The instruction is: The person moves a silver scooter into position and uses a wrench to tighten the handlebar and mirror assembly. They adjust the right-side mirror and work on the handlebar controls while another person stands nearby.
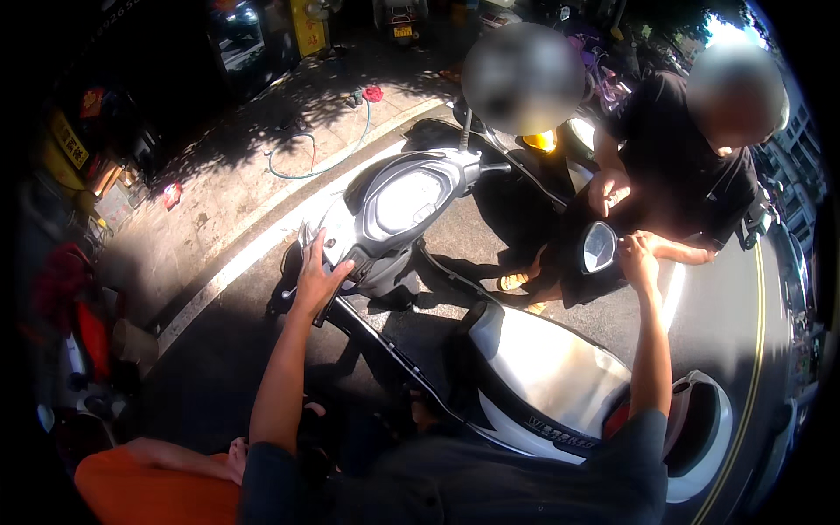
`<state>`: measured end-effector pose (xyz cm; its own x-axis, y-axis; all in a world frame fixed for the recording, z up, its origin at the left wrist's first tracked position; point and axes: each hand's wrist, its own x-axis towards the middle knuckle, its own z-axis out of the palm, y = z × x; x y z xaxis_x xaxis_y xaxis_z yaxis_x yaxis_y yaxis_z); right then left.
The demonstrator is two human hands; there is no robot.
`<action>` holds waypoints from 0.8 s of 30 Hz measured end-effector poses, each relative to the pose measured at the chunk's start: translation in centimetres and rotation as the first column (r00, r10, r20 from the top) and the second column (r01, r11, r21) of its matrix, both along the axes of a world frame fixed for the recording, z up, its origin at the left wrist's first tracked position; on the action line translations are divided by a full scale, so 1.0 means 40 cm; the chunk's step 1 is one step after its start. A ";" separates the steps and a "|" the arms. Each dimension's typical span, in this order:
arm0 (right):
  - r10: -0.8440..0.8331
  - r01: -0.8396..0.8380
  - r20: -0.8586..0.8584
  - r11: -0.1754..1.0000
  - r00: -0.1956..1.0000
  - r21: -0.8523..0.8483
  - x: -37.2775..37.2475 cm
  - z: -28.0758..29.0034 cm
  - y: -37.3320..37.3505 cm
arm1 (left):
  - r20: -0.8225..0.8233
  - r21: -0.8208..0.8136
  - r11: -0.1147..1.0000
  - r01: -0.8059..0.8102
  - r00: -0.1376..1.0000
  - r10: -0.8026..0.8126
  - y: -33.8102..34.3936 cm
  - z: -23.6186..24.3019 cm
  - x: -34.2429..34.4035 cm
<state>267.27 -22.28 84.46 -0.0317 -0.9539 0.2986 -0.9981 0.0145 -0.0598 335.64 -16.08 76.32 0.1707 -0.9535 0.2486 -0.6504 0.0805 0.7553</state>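
Left hand (320, 276) close to the body of things, right hand (640, 258) far out to the other side, with lots of room between. Left hand at the near end of the handlebar of a white and silver scooter (516, 427). Fingers spread wide and touching the edge of the shiny front cover (398, 206), thumb apart, just beside the black grip (325, 312). No tight hold there, just a flat touch.

Right hand out past the seat (544, 350), with fingers curled in. Small mirror (599, 248) up in the air, right beside those fingers on the left, glass side in view, short stem towards the right hand. Mirror well apart from the left hand, and off to the right of the front cover. Forearm (689, 253) of a person in black also reaching in there, with fingers overlapping the right hand. Hard to tell whose grip on the stem, or how tight.

Other hand (609, 190) of the same person just above the mirror. Down at the lower left, a person in an orange shirt (162, 486), near the left arm. On the pavement beyond, a thin blue hose (337, 164) in a loop.
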 end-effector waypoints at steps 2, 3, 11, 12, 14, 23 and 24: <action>0.167 -0.170 -0.072 0.985 0.983 -0.037 0.076 -0.040 0.012 | 0.032 -0.019 1.000 -0.005 0.999 0.005 -0.002 0.024 0.006; 0.105 -0.107 -0.062 0.994 0.993 -0.027 0.155 -0.021 0.038 | 0.031 -0.008 1.000 0.009 0.999 -0.008 -0.012 0.024 0.013; -0.079 0.019 -0.238 0.969 0.968 -0.245 0.313 0.006 -0.022 | -0.030 0.083 0.981 0.175 0.985 -0.173 -0.105 0.058 0.067; -0.097 0.038 -0.243 0.972 0.965 -0.234 0.336 0.005 -0.038 | -0.022 0.090 0.979 0.183 0.983 -0.182 -0.107 0.064 0.083; -0.011 -0.029 -0.122 0.946 0.992 -0.322 0.442 0.055 -0.043 | 0.007 0.078 0.980 0.186 0.982 -0.187 -0.120 0.058 0.122; 0.350 -0.222 0.922 0.924 0.167 -0.311 1.139 0.233 0.016 | -0.065 -0.001 0.945 0.327 0.943 -0.326 -0.224 0.087 0.190; 0.386 -0.215 0.912 0.911 0.140 -0.352 1.179 0.199 0.009 | -0.057 -0.006 0.933 0.360 0.931 -0.360 -0.243 0.087 0.187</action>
<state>314.45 -21.91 92.42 -0.0879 -0.9249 0.3699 -0.0847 -0.3631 -0.9279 343.14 -25.79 79.80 -0.1707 -0.9547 0.2438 -0.5352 0.2976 0.7905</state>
